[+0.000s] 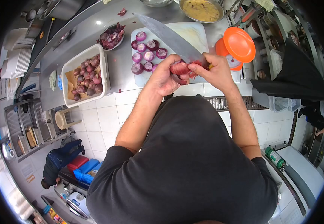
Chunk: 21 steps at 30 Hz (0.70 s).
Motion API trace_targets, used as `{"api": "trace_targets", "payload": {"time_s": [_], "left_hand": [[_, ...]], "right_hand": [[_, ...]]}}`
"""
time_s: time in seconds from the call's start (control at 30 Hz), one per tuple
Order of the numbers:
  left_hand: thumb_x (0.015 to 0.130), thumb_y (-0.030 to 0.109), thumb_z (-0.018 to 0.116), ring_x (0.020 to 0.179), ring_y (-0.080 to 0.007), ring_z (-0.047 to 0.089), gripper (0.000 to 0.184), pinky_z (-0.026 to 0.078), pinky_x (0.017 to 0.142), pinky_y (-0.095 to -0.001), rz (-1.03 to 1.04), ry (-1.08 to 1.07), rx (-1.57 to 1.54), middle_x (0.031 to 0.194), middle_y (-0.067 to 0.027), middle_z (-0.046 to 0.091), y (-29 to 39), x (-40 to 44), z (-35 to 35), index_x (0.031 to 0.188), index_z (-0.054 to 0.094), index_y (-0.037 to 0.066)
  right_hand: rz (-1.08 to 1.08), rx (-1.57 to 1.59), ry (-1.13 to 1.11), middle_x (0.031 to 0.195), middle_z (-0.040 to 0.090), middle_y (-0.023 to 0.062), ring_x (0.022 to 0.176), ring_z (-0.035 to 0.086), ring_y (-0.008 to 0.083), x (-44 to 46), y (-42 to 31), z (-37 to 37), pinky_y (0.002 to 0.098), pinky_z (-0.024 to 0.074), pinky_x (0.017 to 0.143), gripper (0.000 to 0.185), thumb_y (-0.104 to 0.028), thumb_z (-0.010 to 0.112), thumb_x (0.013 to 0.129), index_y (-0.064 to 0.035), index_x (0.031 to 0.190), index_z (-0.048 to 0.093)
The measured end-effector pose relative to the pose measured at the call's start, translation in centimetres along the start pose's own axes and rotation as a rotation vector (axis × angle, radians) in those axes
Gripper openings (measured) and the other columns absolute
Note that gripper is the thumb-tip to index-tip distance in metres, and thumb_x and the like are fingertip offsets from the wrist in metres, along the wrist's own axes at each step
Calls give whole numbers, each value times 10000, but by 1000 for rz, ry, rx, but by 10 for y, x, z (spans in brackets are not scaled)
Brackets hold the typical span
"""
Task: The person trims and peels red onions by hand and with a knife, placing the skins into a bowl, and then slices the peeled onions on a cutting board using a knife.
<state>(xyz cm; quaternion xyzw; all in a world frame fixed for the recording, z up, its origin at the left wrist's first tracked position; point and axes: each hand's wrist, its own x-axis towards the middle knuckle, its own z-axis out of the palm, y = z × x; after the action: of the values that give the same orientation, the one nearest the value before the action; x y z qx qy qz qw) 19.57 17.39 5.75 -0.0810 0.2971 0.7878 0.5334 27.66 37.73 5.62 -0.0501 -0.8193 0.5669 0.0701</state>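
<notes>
My left hand (166,77) is closed around a red onion (179,68) whose skin is partly peeled back. In my right hand (215,71) is a large kitchen knife (169,36), its blade pointing up and to the left over the board. The right thumb presses at the onion's side, where loose skin shows. Beneath the blade lies a white cutting board (195,31) with several peeled red onions (149,56) on its left part. A bowl of onion skins (111,36) stands at the board's upper left.
A white bin (106,74) of unpeeled onions sits left on the steel counter (126,76). To the right stands an orange kitchen scale (239,44). A pan of yellow food (202,10) is at the back. Another person (61,160) bends down at lower left, near a stool (62,119).
</notes>
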Motion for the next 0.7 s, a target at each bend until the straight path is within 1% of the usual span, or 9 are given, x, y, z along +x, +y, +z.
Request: {"api": "trace_targets", "payload": {"time_s": [0.1,0.2,0.3,0.4,0.5,0.6,0.7], "left_hand": [[1051,392,587,832,-223,626,439,521,728,-397,73,70,-55,1082,-146,731,-5,-2,4,1183,692,-13],[1067,412,572,894,-237,680,437,555,795,-461,100,-19,9,1083,-139,736,-4,1,-1,1208,686,14],[1076,362,557,871,-227,698,335,577,837,-423,129,13,-20,974,-103,733,-5,2,5,1154,660,52],[1078,393,558,859,-220,716,346,548,780,-390,140,238,-23,971,-107,745,-2,-1,26,1113,668,66],[1080,453,540,675,-158,621,384,449,584,-319,90,194,17,925,-65,738,2,2,6,1083,665,90],[1075,437,573,543,-101,467,346,347,513,-259,35,35,-49,891,-46,705,6,8,-23,1110,660,103],[1051,423,642,510,-89,369,333,304,489,-258,196,294,101,871,-46,680,5,15,-25,1081,666,92]], "right_hand": [[18,81,-63,658,691,35,597,614,63,-4,-2,2,276,481,545,403,-305,913,870,8,771,679],[61,301,-110,702,723,44,683,712,95,-11,-17,7,285,564,602,306,-217,867,923,24,830,703],[111,403,-162,748,739,51,764,757,131,-14,-15,7,301,622,673,232,-161,824,958,35,904,712],[148,481,-176,771,746,60,777,759,143,-18,-19,5,312,638,699,221,-153,813,967,42,937,711],[152,528,-121,792,756,53,738,733,106,-20,-18,5,265,580,616,246,-200,787,995,34,961,721],[232,367,-45,786,757,37,642,644,48,-17,-5,-1,228,466,521,315,-290,756,1021,18,960,735],[350,348,27,785,758,25,573,537,14,-7,20,0,219,369,478,381,-374,742,1026,-3,942,742]]}}
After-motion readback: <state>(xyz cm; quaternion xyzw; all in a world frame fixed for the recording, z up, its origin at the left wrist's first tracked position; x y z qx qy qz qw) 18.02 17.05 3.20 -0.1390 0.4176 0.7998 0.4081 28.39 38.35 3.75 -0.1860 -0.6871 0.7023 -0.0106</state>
